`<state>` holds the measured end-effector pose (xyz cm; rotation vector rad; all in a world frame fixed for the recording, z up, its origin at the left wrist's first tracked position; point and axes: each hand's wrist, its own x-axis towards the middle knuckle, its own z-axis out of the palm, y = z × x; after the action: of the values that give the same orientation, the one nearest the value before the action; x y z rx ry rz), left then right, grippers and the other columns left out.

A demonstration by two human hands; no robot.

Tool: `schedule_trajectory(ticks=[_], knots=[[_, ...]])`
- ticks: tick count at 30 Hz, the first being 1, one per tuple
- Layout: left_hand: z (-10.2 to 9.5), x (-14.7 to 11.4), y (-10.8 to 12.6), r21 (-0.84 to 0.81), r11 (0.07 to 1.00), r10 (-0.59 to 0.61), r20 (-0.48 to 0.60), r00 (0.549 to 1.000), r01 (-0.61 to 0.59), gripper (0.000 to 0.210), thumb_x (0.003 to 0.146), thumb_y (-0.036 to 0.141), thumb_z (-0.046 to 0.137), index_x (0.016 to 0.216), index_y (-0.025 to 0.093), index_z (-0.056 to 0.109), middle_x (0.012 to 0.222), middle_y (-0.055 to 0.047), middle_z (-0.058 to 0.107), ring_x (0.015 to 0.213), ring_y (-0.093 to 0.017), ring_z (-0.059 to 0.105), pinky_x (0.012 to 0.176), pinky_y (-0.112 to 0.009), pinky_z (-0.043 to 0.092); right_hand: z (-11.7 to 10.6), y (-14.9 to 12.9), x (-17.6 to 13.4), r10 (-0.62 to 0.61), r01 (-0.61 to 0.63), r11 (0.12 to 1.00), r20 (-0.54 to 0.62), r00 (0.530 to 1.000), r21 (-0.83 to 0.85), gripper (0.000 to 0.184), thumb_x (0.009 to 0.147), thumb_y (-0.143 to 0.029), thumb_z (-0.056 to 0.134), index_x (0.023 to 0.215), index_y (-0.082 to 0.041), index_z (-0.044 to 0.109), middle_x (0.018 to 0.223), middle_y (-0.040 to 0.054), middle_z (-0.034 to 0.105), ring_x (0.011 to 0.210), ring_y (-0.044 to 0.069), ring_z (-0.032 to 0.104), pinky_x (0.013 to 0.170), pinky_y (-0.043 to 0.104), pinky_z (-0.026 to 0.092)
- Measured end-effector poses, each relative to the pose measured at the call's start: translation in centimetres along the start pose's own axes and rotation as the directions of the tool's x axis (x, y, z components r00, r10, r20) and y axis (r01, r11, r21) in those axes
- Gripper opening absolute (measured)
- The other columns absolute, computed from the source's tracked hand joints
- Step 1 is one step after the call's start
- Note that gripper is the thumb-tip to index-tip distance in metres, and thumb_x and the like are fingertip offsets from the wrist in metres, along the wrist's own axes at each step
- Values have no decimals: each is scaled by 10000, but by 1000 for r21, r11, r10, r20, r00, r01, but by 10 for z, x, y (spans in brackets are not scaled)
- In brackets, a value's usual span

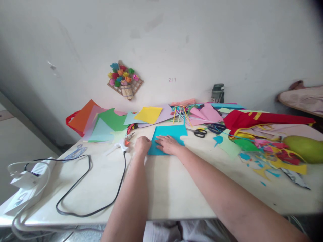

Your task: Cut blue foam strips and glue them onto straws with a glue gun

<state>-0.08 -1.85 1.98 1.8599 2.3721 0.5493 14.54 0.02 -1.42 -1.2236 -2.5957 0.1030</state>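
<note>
A blue sheet of paper (169, 131) lies flat on the table in front of me, with an uneven, cut-looking right edge. My right hand (167, 145) rests palm down on it with fingers spread. At the sheet's left edge is my left hand (143, 145), its fingers curled in; whether they grip the paper or something small is hidden. Left of that hand lies a white glue gun (123, 145) with a black cord. Black-handled scissors (199, 133) lie just right of the sheet's upper part.
Coloured paper sheets (108, 122) and a yellow sheet (148, 115) spread along the wall. To the right are paper scraps (259, 163), red cloth (242, 121) and a green rounded object (305, 149). A dark bottle (217, 93) stands behind. A power strip (30, 185) and cords occupy the left.
</note>
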Motion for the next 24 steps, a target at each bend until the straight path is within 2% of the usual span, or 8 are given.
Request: schedule_trajectory(ticks=[13, 19, 24], knots=[[0, 0, -2, -24, 1000, -7, 25, 1000, 8, 188, 599, 317, 552, 724, 223, 656, 785, -54, 667, 760, -193, 601, 617, -244, 427, 0, -5, 0, -96, 96, 995, -29, 995, -1, 417, 838, -297, 313, 1244, -264, 398, 1347, -6, 330, 1215, 189, 307, 976, 396, 252], [2, 2, -4, -61, 998, -11, 59, 998, 15, 186, 583, 332, 569, 715, 228, 649, 742, -37, 664, 733, -181, 600, 588, -230, 418, 0, -5, 0, -93, 93, 996, -11, 996, 9, 409, 851, -317, 274, 1237, -277, 406, 1335, -19, 350, 1219, 190, 302, 980, 412, 244], [1, 3, -6, -78, 997, 19, 70, 997, -13, 172, 596, 279, 547, 719, 223, 653, 743, -40, 664, 721, -176, 598, 582, -227, 417, 1, -5, 0, -91, 91, 996, -13, 996, 7, 401, 849, -326, 271, 1209, -275, 440, 1313, -18, 384, 1215, 190, 310, 972, 415, 256]])
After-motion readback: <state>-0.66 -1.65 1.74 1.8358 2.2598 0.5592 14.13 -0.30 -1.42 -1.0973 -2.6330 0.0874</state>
